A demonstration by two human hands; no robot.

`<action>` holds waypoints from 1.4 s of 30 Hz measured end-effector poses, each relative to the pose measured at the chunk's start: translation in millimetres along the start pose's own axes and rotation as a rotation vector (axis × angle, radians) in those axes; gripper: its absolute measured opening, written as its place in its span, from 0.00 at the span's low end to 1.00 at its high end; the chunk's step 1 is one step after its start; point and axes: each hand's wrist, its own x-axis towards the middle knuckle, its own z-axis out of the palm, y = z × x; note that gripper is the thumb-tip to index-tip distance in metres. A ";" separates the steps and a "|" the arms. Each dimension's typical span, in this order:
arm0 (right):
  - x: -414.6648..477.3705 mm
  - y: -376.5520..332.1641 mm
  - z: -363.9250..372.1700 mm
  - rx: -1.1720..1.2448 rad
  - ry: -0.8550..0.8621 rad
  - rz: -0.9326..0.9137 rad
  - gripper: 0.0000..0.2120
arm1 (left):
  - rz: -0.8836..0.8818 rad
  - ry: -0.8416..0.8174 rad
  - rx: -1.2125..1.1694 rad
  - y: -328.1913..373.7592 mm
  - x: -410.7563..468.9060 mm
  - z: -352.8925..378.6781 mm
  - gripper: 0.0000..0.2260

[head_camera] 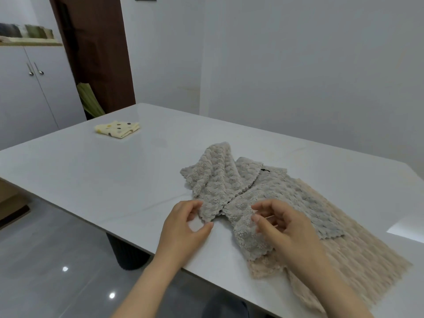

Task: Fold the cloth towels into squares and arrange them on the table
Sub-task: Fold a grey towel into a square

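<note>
A crumpled grey fleece towel (229, 180) lies on the white table (91, 175), partly on top of a beige ribbed towel (358, 249) that is spread out at the right. My left hand (185, 223) is at the grey towel's near left edge, fingers curled and touching the cloth, thumb apart below it. My right hand (280, 221) hovers over the grey towel's near part, fingers bent and apart, with nothing clearly gripped. A folded yellow towel with dark dots (117, 129) sits far left on the table.
The table's near edge runs diagonally under my forearms, with a dark pedestal leg (128, 253) below and grey glossy floor. A white cabinet (29, 92) and a brown door (96, 53) stand at the back left. A white wall is behind the table.
</note>
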 end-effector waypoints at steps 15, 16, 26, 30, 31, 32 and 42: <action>52.8 -13.0 18.4 -0.597 -0.278 -0.323 0.11 | 0.006 0.045 0.074 -0.5 11.1 6.5 0.04; 55.7 -13.5 21.3 -0.616 -0.284 -0.343 0.12 | 0.006 0.046 0.066 -1.0 10.6 6.6 0.05; 83.0 -4.3 46.5 -0.876 -0.376 -0.484 0.12 | 0.000 0.056 -0.042 -0.1 6.4 3.0 0.05; 89.2 0.0 39.8 -0.930 -0.366 -0.495 0.10 | 0.012 0.069 -0.094 1.6 4.6 0.1 0.05; 90.9 0.9 37.4 -0.940 -0.366 -0.493 0.10 | 0.014 0.089 -0.111 2.1 3.9 -0.9 0.05; 92.8 1.7 34.9 -0.949 -0.368 -0.489 0.10 | 0.015 0.114 -0.130 2.5 2.9 -1.9 0.06; 108.9 5.4 16.5 -1.006 -0.352 -0.461 0.07 | 0.044 0.249 -0.470 25.7 -2.3 -41.0 0.08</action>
